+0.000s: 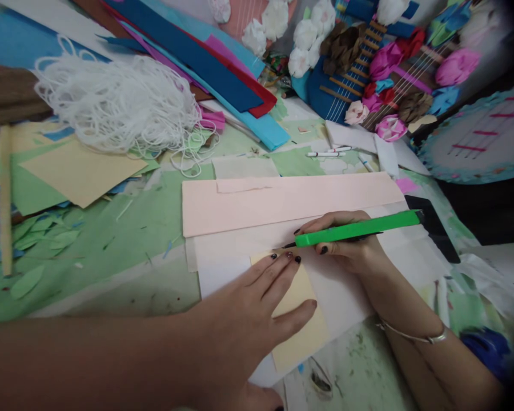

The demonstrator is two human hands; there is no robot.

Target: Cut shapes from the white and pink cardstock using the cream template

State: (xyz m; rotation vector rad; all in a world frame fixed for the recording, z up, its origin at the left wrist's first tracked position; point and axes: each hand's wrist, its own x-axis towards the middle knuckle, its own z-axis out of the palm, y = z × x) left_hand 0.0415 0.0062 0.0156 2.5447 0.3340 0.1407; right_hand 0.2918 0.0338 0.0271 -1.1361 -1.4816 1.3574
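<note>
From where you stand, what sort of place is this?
Probably a paper-craft worktable: folded crepe sheets in blue, red and pink, handmade paper flowers, a tangle of white string, and the right hand holding a green marker over paper.

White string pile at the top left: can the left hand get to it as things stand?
Probably yes: the left hand lies flat on the cream card, holding nothing, and only flat paper lies between it and the white string pile.

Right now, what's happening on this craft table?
The left hand lies flat on a pale yellow card, pinning it to white paper. The right hand holds a green pen with its tip at the card's top edge. A pink paper strip lies just beyond; white string is heaped at far left.
</note>
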